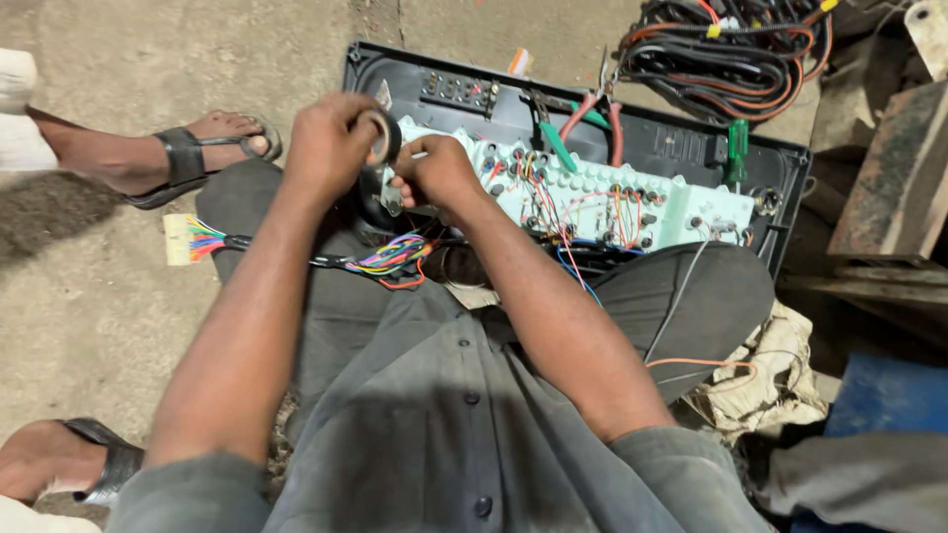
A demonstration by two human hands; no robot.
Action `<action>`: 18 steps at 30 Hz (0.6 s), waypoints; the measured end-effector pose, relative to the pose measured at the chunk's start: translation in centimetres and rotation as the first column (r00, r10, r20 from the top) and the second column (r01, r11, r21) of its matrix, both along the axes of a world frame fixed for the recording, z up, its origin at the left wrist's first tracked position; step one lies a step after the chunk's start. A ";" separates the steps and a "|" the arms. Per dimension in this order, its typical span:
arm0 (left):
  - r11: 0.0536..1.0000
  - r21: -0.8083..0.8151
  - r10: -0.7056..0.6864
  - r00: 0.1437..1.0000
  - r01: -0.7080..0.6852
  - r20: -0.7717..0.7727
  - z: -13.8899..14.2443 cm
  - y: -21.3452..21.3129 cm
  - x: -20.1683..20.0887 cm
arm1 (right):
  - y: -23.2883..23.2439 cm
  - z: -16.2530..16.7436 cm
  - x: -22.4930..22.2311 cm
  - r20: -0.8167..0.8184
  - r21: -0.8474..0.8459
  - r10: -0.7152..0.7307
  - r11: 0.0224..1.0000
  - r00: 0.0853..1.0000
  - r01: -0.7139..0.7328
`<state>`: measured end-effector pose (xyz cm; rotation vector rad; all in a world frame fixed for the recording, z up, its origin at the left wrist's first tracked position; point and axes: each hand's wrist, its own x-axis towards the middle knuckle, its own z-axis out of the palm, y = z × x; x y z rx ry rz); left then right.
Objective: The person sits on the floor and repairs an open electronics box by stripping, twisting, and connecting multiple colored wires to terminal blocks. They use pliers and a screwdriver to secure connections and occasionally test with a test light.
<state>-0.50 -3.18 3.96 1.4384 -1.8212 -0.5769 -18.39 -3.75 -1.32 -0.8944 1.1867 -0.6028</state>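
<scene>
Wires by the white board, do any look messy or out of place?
Yes. The bundle of multicoloured wires trails loose across the person's lap, ending in a cream plastic connector plugged into nothing. Thin wires also loop untidily over the pale green circuit panel. The left hand holds a black tape roll.

A single head-worn camera looks steeply down from close above the person's own forearms and lap, facing forward over a black panel (583, 128) lying on the concrete floor (128, 59).

Glossy black tape roll (380, 136), rough concrete floor (148, 59)
</scene>
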 end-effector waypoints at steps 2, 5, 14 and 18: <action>0.989 0.073 0.135 0.989 -0.131 -0.052 -0.6 -2.6 -0.5 | 0.3 0.3 -0.3 0.092 0.059 -0.063 0.997 0.994 0.058; 0.959 0.170 0.220 0.974 -0.227 0.059 -1.9 -5.8 -2.2 | 0.4 -0.1 -2.6 0.027 -0.041 -0.075 0.996 0.997 0.076; 0.932 0.250 0.203 0.947 -0.264 0.247 -2.1 -5.0 -0.4 | 2.4 -0.7 -5.6 -0.076 -0.204 -0.051 0.978 0.996 0.035; 0.893 0.440 -0.101 0.909 -0.097 0.405 0.4 1.6 1.7 | 4.7 0.2 -6.7 -0.027 -0.154 -0.085 0.985 0.996 0.080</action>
